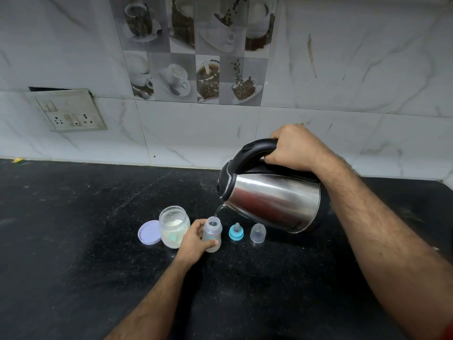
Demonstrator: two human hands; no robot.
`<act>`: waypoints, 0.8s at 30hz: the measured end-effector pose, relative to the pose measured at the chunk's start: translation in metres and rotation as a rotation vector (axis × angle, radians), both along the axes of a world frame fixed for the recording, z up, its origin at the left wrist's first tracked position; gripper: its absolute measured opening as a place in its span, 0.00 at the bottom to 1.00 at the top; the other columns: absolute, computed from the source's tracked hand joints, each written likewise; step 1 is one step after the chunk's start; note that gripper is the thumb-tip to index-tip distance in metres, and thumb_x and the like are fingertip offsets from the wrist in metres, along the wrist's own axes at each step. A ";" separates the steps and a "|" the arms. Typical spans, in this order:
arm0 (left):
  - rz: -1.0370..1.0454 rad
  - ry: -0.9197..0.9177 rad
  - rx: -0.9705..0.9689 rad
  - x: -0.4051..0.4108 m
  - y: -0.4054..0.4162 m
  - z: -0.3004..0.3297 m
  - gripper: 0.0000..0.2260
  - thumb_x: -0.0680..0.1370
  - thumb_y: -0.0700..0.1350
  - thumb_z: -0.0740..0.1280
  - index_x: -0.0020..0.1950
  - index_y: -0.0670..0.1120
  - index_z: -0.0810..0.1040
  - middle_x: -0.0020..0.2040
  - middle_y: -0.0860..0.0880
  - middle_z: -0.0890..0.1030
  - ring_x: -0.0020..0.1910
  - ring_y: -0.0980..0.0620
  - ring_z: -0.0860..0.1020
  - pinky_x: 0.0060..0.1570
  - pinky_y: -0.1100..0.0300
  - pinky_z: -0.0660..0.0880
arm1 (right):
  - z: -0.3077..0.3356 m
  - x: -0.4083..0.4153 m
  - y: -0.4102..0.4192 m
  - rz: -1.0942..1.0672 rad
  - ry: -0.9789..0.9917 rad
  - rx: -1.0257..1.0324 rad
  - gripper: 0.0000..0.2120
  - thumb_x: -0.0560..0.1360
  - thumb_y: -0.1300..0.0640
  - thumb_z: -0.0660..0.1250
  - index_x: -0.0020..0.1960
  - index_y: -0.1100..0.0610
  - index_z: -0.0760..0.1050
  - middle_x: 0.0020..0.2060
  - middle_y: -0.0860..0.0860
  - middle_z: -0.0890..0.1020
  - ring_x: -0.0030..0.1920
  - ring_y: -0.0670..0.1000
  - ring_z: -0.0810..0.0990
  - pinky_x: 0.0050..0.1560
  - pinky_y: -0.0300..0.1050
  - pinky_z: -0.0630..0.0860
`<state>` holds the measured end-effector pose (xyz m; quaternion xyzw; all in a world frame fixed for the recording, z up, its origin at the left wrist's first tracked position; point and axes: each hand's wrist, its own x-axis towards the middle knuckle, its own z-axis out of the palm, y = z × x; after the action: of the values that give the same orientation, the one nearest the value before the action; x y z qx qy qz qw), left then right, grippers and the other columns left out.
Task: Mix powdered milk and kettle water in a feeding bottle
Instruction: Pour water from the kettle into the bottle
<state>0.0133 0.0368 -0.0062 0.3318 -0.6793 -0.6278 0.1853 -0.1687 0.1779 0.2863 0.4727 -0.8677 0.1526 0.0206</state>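
Note:
A small translucent feeding bottle (212, 231) stands upright and uncapped on the black counter (73, 217). My left hand (196, 239) grips it around the lower body. My right hand (297, 148) grips the black handle of a steel kettle (272, 200), which is tilted to the left above the counter. A thin stream of water (219, 209) runs from the spout into the bottle's mouth. Left of the bottle stands an open glass jar (173, 225) with white milk powder inside.
The jar's lilac lid (148, 233) lies beside it on the left. A blue teat ring (236, 233) and a clear bottle cap (258, 233) stand right of the bottle, under the kettle. A tiled wall with a socket plate (68, 111) rises behind the counter.

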 end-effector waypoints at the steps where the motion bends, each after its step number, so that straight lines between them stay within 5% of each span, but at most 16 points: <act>1: 0.000 -0.003 -0.001 0.000 0.000 0.000 0.25 0.69 0.29 0.75 0.61 0.44 0.74 0.55 0.52 0.82 0.53 0.61 0.79 0.49 0.69 0.76 | 0.000 0.000 0.000 -0.001 0.000 -0.001 0.08 0.66 0.53 0.72 0.34 0.57 0.77 0.28 0.53 0.78 0.32 0.54 0.76 0.32 0.45 0.71; 24: 0.009 0.001 -0.004 0.001 -0.002 -0.001 0.25 0.68 0.30 0.76 0.59 0.49 0.74 0.57 0.52 0.82 0.56 0.57 0.80 0.53 0.64 0.75 | 0.004 0.003 -0.003 0.005 -0.006 -0.001 0.08 0.67 0.53 0.73 0.34 0.56 0.77 0.29 0.52 0.78 0.32 0.54 0.76 0.33 0.45 0.72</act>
<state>0.0146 0.0349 -0.0073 0.3341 -0.6789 -0.6258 0.1892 -0.1661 0.1746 0.2899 0.4744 -0.8664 0.1545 0.0179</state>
